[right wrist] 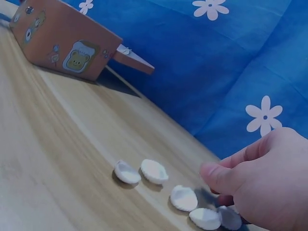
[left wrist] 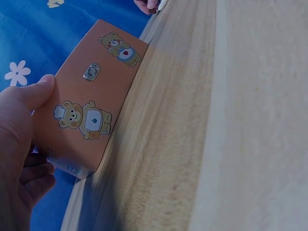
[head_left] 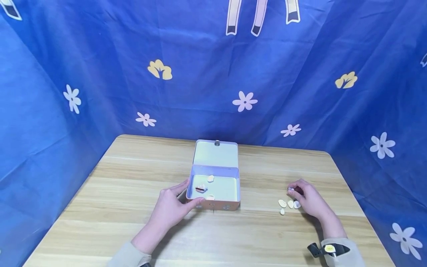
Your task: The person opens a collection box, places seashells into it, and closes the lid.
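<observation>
My left hand (head_left: 170, 207) grips the near left corner of an orange tin box (left wrist: 91, 120), thumb on the front rim and fingers along its side. The box's lid (head_left: 216, 154) stands raised at the back. Inside lie a pale shell (head_left: 211, 178), a brown-striped shell (head_left: 201, 188) and another pale piece by the front wall. To the right, my right hand (head_left: 308, 198) is low over the table, thumb and forefinger pinching a small pale shell (head_left: 291, 189), mostly covered by the fingers. Several white seashells (right wrist: 184, 198) lie beside and under this hand.
The wooden table (head_left: 133, 178) carries the box near its middle. Blue cloth (head_left: 186, 92) with flower prints hangs behind the table and along both sides. Bear pictures decorate the box's outer walls, and a metal clasp (left wrist: 91, 72) is on its front.
</observation>
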{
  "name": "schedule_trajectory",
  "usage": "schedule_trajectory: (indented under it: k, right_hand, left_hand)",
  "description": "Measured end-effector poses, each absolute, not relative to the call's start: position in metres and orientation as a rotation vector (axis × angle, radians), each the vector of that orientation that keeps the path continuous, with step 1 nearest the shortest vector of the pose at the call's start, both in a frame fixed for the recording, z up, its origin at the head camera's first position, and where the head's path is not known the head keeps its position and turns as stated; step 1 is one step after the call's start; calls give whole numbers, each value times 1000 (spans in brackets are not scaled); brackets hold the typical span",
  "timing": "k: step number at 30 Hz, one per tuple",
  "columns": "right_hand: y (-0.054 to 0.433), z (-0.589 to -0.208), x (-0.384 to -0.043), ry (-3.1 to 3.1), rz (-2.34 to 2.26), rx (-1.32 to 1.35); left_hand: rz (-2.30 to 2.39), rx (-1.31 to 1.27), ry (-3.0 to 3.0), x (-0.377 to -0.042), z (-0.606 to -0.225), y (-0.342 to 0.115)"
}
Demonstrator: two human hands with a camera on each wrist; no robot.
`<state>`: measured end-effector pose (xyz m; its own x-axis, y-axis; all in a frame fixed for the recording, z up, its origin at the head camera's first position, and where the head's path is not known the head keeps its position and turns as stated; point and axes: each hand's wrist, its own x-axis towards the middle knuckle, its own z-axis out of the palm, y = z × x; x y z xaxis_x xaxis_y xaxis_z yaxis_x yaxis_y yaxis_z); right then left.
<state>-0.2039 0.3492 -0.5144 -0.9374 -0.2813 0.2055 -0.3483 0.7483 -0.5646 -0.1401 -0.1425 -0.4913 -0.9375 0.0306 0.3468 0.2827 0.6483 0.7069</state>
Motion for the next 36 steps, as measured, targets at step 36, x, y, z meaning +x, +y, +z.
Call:
schedule_trajectory:
  k: [36]
  right_hand:
    - [280,-434,-213,-2676,953,764]
  left_hand:
    - [-1169,-267,-2541,-140,-491,-143]
